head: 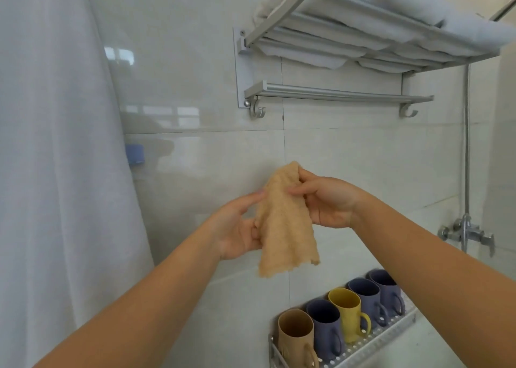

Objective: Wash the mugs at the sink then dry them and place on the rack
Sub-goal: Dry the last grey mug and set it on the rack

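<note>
A white curtain point(55, 144) hangs at the left; on the tiled wall a metal towel shelf point(349, 32) carries folded white towels point(418, 7), with a bare rail point(335, 92) beneath it. Low on the wall the rack point(371, 345) holds five mugs point(344, 309) in a row, upright and touching: tan, blue, yellow, blue, blue. Both arms reach up between shelf and rack. The left hand point(237, 228) pinches the edge of a tan cloth point(282, 222); the right hand point(326, 200) clamps its top, so each grip is closed on the cloth. Judging by the filled rack, washing and drying look finished; the next move probably calls for lifting the cloth and draping it over the rail
</note>
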